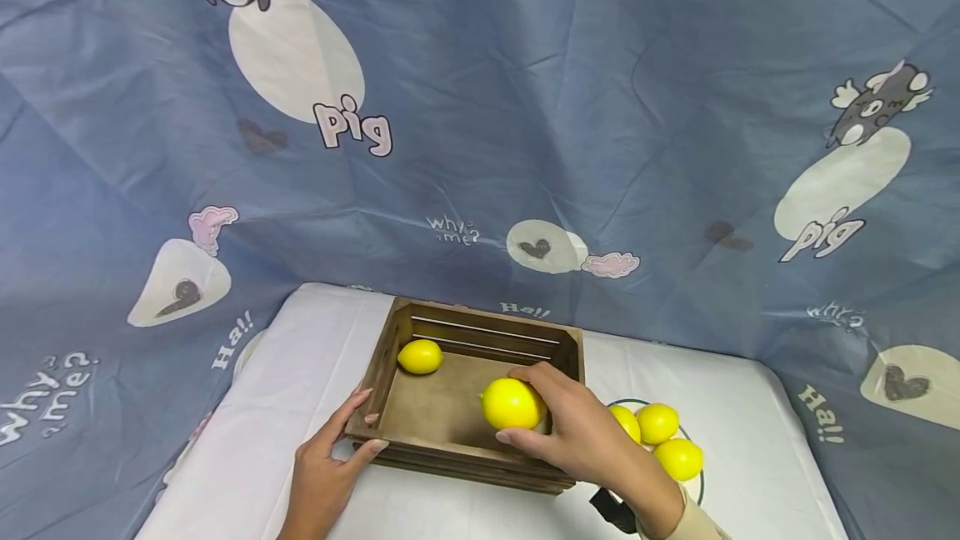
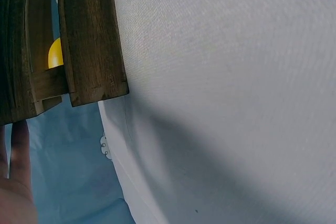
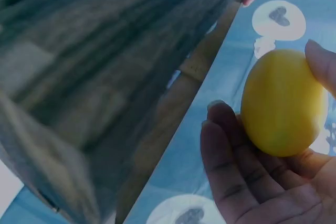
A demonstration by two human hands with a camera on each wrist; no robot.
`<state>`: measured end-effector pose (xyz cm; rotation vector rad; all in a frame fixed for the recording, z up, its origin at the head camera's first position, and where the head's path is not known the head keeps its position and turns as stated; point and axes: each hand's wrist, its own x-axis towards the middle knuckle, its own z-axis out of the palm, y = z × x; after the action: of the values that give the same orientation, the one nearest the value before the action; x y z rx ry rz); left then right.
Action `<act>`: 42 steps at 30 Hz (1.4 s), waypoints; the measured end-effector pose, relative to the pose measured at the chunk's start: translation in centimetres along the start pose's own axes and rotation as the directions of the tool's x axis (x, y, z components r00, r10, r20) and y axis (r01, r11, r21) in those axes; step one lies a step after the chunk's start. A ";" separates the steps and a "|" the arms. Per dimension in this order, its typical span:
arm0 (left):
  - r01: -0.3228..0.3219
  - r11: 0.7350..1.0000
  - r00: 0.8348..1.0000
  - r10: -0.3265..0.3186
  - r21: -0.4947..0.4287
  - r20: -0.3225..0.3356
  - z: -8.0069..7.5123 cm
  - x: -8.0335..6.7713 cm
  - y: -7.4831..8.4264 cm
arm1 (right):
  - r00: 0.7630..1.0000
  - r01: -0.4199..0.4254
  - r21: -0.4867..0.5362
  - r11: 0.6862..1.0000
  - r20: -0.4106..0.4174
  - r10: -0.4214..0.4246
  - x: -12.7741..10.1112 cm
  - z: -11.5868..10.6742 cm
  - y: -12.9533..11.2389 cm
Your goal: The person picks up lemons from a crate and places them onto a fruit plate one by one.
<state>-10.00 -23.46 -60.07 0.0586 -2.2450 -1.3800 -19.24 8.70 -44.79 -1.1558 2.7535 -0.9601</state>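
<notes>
1. The right hand [image 1: 577, 432] is grasping a lemon [image 1: 513, 403], fingers curled over its top and thumb under its near side, and is carrying it above the floor of the wooden crate [image 1: 397, 357]; a grip from above like this is leaving the underside free to meet the wood.
2. In the right wrist view the same lemon [image 3: 283, 103] is sitting against the fingers [image 3: 231, 156], wrapped rather than pinched, probably because its rounded skin would roll out of a lighter hold.
3. The left hand [image 1: 330, 461] is bracing the crate's near left corner, thumb and fingers spread open against the wall; I judge it is steadying the crate so it is not sliding on the white table cover [image 1: 285, 407].
4. The left wrist view is showing only a fingertip beside the crate's corner [image 2: 92, 45], so how hard it is pressing is hard to say.
5. A second lemon [image 1: 420, 356] is lying in the crate's far left corner, well beyond the carrying hand.
6. Three more lemons [image 1: 660, 436] are waiting just behind the right hand's wrist, clustered on a plate [image 1: 701, 486].
</notes>
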 end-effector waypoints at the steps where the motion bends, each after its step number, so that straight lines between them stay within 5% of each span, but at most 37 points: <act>1: 0.000 1.000 1.000 0.000 0.002 0.000 0.0 0.0 0.0 | 1.000 -0.003 0.003 1.000 -0.012 0.003 -0.2 0.0 0.1; 12: -0.002 1.000 1.000 0.002 0.018 -0.001 -0.1 0.0 0.0 | 0.981 -0.080 0.003 0.997 -0.180 0.079 -2.6 -0.1 1.2; 24: 0.004 0.999 1.000 -0.003 0.042 -0.016 0.2 0.0 -0.1 | 0.924 -0.146 -0.011 0.989 -0.357 0.133 -4.2 0.5 3.8; 42: 0.057 0.995 0.997 -0.053 0.082 -0.048 0.3 0.0 0.4 | 0.838 -0.267 0.008 0.964 -0.492 0.236 -5.8 1.2 7.1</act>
<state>-10.04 -23.03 -59.89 0.1799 -2.2778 -1.2987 -19.34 15.69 -50.88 -0.5764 3.2295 -1.2891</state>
